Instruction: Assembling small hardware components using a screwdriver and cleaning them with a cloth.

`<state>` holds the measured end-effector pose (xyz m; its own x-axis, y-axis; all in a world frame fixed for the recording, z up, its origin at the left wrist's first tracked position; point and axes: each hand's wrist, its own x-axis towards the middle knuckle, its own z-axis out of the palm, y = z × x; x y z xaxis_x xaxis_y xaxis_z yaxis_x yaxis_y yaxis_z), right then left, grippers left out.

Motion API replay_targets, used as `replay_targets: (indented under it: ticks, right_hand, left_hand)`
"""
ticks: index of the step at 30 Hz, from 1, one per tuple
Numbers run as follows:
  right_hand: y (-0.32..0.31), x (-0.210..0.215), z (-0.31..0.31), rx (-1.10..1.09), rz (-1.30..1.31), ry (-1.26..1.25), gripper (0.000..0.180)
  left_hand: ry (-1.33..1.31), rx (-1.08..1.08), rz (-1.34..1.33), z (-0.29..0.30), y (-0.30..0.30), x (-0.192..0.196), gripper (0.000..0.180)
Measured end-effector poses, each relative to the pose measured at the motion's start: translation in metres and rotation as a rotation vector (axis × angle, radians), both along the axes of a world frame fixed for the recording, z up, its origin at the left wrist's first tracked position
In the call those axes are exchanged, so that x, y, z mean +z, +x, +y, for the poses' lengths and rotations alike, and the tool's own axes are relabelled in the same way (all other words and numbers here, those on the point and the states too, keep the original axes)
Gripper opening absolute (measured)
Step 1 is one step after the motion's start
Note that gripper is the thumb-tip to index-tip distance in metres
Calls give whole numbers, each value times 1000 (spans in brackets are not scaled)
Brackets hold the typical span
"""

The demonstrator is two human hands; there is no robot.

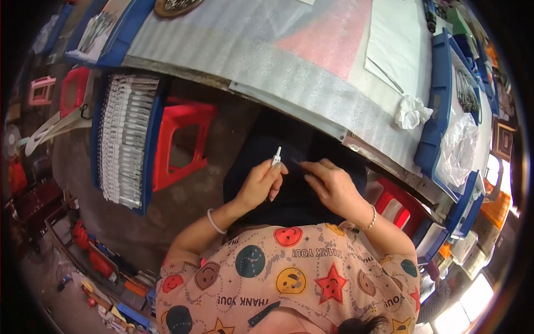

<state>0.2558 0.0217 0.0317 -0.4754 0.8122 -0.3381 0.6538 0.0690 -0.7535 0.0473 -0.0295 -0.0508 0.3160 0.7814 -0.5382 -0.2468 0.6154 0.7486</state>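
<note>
Over my dark-clad lap, my left hand (260, 182) is closed around a slim white pen-like piece (277, 156), its narrow tip pointing up and away from me. Most of its body is hidden in the fingers. To the right, a short gap away, my right hand (335, 186) has thumb and forefinger brought together. Something faint and see-through seems to stick out from those fingertips, too small and dim to name. Left of my hands, a blue tray (146, 192) holds a long row of similar white and clear pen-like pieces (125, 139).
The tray rests by a red plastic stool (183, 145). Ahead, the workbench (245, 44) is covered in foam sheet, its edge just beyond my hands. Crumpled tissue (413, 112), a thin rod (385, 76) and a blue bin (436, 106) with clear plastic bags (459, 147) lie right.
</note>
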Motion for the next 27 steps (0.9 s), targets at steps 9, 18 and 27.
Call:
replay_targets:
  ticks: [9,18,27]
  right_hand:
    - [-16,-33,-12,-39,283,-174,17]
    - [-33,-34,-3,-211,436,-695,18]
    - [-30,-40,3,-247,385,-704,20]
  left_hand:
    - [265,-199,176,21,-11,33,19]
    - [-66,-89,-26,24,-9,33,15]
    - [413,35,442,22,10,29,15]
